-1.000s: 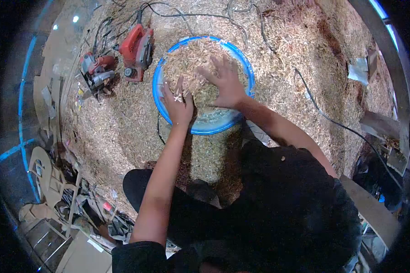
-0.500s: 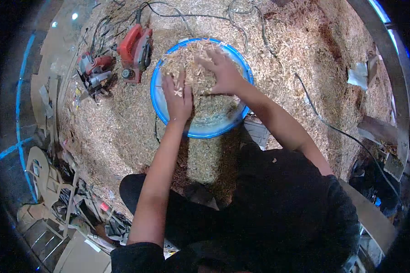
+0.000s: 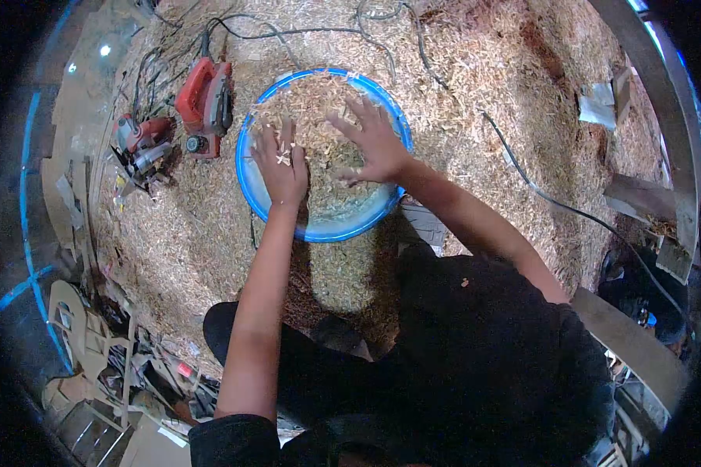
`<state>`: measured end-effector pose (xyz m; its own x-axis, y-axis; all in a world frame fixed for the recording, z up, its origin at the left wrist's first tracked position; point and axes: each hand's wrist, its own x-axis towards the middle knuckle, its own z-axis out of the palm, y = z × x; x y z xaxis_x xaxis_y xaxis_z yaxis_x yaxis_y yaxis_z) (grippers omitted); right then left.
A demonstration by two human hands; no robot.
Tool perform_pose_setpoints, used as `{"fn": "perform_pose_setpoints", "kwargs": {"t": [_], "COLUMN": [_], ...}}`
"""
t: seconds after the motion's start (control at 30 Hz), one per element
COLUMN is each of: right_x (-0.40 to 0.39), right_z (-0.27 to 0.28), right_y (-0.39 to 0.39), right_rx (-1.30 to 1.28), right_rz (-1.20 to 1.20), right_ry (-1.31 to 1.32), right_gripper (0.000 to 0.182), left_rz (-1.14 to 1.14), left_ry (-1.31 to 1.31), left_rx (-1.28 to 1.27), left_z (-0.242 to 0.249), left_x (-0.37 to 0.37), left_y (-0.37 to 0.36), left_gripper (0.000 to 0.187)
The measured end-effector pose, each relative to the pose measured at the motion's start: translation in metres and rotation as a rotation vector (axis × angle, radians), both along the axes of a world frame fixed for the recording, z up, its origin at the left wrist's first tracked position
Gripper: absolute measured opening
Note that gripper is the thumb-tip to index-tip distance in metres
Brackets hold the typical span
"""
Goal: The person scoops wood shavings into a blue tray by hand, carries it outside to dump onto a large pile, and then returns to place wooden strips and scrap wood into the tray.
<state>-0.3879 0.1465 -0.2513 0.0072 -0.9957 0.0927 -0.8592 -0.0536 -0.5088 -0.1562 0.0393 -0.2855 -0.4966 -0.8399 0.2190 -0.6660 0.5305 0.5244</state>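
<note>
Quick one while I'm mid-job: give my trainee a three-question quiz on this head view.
1. True or false: both hands lie flat with fingers spread on the wood shavings in the blue basin.
2. Which tool lies closest to the basin's left side? A. red power tool B. hammer C. broom
3. Fill in: a few pale shavings cling to the back of the ___ hand.

Key:
1. True: left hand, right hand.
2. A
3. left

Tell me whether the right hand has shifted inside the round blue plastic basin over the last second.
Yes. The right hand slid from the round blue plastic basin's right side toward its centre.
</note>
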Motion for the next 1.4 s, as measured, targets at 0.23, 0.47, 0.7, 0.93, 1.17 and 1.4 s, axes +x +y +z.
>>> {"fn": "perform_pose_setpoints", "kwargs": {"t": [0.23,0.47,0.7,0.93,1.17,1.4], "right_x": [0.018,0.013,-0.029,-0.092,-0.165,-0.271], "right_z": [-0.024,-0.022,0.006,0.010,0.022,0.103], "right_y": [-0.008,-0.006,0.049,0.129,0.156,0.122], "right_rx": [0.097,0.044,-0.104,-0.043,0.343,-0.436], "right_rz": [-0.107,-0.141,-0.363,-0.663,-0.746,-0.905], "right_ry": [0.132,0.058,-0.035,0.528,0.221,0.438], "right_gripper": [0.090,0.086,0.075,0.061,0.058,0.050], "left_rz": [-0.027,-0.057,-0.050,-0.269,-0.379,-0.498], "left_ry": [-0.057,-0.096,0.097,-0.060,0.056,0.091], "left_rx": [-0.001,0.031,0.133,-0.073,0.070,-0.035], "left_z": [-0.003,-0.006,0.016,0.027,0.040,0.046], "left_x": [-0.010,-0.015,-0.042,-0.080,-0.131,-0.157], "left_y": [-0.002,-0.002,0.005,0.010,0.036,0.034], "left_gripper": [0.052,0.052,0.099,0.086,0.128,0.065]}}
